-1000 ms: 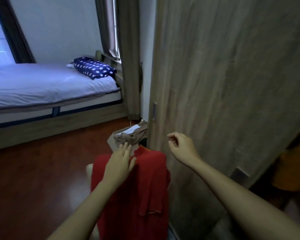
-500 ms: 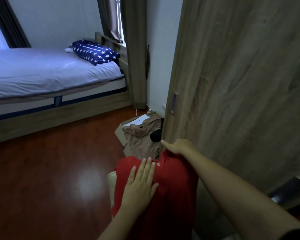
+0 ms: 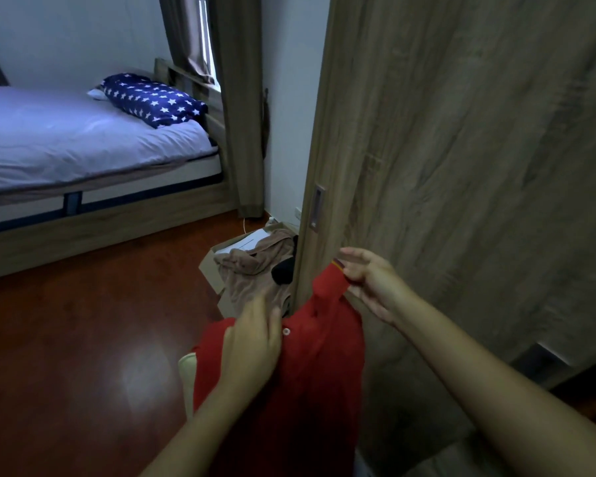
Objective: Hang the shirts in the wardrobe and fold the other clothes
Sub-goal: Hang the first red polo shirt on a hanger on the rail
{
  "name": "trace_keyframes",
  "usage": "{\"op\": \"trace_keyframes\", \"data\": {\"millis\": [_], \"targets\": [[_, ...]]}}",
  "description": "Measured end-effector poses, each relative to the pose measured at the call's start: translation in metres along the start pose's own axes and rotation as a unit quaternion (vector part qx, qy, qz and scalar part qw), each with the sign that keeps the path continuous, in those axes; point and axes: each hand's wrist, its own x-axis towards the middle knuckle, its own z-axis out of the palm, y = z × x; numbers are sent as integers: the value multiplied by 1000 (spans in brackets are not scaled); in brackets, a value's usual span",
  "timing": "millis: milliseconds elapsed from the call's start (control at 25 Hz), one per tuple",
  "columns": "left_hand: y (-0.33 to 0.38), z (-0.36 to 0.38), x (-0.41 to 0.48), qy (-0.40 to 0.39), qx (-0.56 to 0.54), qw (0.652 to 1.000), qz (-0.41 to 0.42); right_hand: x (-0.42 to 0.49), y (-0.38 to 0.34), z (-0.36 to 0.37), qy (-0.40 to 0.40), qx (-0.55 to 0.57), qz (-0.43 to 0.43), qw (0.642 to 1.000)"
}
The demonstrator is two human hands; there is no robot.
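Note:
A red polo shirt (image 3: 324, 356) hangs in front of me, low in the middle of the view, against the edge of the wooden wardrobe door (image 3: 461, 166). My right hand (image 3: 369, 280) pinches the shirt's collar at its upper right and lifts it. My left hand (image 3: 253, 335) lies on the shirt's chest just left of a white button, fingers pointing up; whether it grips the cloth I cannot tell. What holds the shirt up is hidden.
A cardboard box (image 3: 221, 263) with beige clothes (image 3: 255, 270) and a dark item stands on the red-brown floor (image 3: 83, 339) by the door's edge. A bed (image 3: 83, 146) with a star-patterned pillow (image 3: 152, 98) fills the left. Curtains (image 3: 234, 98) hang behind.
My right hand has taken hold of the collar and raised it. My left hand slid up toward the button. The view moved closer to the wardrobe door.

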Motion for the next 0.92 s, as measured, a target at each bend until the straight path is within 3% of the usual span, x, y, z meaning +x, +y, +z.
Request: {"op": "trace_keyframes", "data": {"millis": [80,160,240,320,360,400,480,520,680,800,920], "targets": [[11,1,39,-50,-34,996,73,-24,0,-14,-39,-6,-11,999],[16,16,70,-177,11,973,147,-43,2,-29,-52,19,-22,998],[21,40,84,-282,55,943,166,-54,3,-48,-39,43,-36,998],[28,53,85,-277,38,944,173,-61,3,-68,2,34,-44,998],[31,54,86,-255,-6,953,164,-62,6,-80,43,-40,-80,995],[36,51,88,-230,-39,960,157,-64,9,-90,102,-165,-139,971],[50,39,93,-176,-57,965,186,-64,15,-97,205,-397,-276,851],[59,33,95,-161,-50,962,213,-64,17,-94,209,-452,-329,803],[101,10,84,-114,-7,938,326,-65,18,-65,133,-582,-363,716],[113,-12,74,-85,-43,940,328,-77,11,-60,96,-647,-376,656],[121,-32,62,-149,-24,930,334,-94,-4,-58,81,-654,-398,638]]}}
